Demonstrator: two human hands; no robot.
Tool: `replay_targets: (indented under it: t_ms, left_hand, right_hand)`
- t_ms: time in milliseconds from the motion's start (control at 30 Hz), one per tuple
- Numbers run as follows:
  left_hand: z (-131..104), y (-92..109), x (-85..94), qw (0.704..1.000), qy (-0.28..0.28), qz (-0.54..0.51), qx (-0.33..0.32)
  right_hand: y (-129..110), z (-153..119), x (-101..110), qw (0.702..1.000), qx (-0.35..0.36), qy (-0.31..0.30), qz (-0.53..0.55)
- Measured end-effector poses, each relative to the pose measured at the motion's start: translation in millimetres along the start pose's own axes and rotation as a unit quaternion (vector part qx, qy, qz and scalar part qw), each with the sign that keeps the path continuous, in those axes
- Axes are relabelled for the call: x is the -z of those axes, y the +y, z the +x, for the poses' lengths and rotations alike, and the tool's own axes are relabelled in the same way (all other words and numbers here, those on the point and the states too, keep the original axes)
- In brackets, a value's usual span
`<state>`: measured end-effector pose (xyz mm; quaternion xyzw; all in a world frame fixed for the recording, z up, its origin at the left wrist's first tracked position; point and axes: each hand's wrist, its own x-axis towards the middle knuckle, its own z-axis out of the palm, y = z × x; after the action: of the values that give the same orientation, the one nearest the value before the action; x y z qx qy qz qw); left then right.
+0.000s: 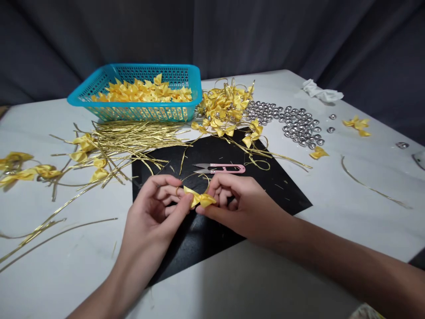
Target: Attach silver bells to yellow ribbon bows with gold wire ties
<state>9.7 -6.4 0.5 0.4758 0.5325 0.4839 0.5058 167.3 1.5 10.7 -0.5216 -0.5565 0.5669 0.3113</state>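
Observation:
Between my two hands is a small yellow ribbon bow (199, 198) with a thin gold cord (206, 180) looping up behind it. My left hand (162, 208) pinches the bow's left side between thumb and fingers. On the other side, my right hand (230, 199) grips the bow's right end with its thumb and curled fingers. Both hands are above a black mat (206, 248). Just beyond them, pink thread snips (229, 168) lie on the mat, blades pointing left, beside a small knotted gold cord (259, 163).
A turquoise basket (139, 105) full of yellow bows stands at the back left. Gold cords (139, 137) are heaped before it. Finished-looking bows with cords (229, 104) are piled right of the basket, near silver heart-shaped beads (300, 126). A crumpled white cloth (322, 92) lies far right.

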Motion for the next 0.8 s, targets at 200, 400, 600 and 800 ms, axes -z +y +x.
replay_targets:
  t_ms: [200, 400, 600, 800]
  left_hand:
    - [0.7, 1.2, 1.2, 1.000, -0.013, -0.010, 0.016]
    - [1.0, -3.2, 0.7, 0.997, -0.051, -0.046, 0.032]
    - [2.1, -2.9, 3.0, 0.992, -0.085, -0.069, 0.062]
    - [1.0, -3.7, 8.1, 0.990, -0.096, -0.077, 0.065]
  right_hand:
    - [-3.5, 0.7, 5.1, 1.000, 0.010, 0.012, -0.026]
    - [-1.4, 0.4, 4.5, 0.999, 0.021, 0.016, -0.035]
    - [-1.0, -0.4, 3.2, 1.000, -0.006, -0.006, -0.014]
    - [-0.2, 0.2, 4.8, 0.999, -0.038, -0.023, 0.005]
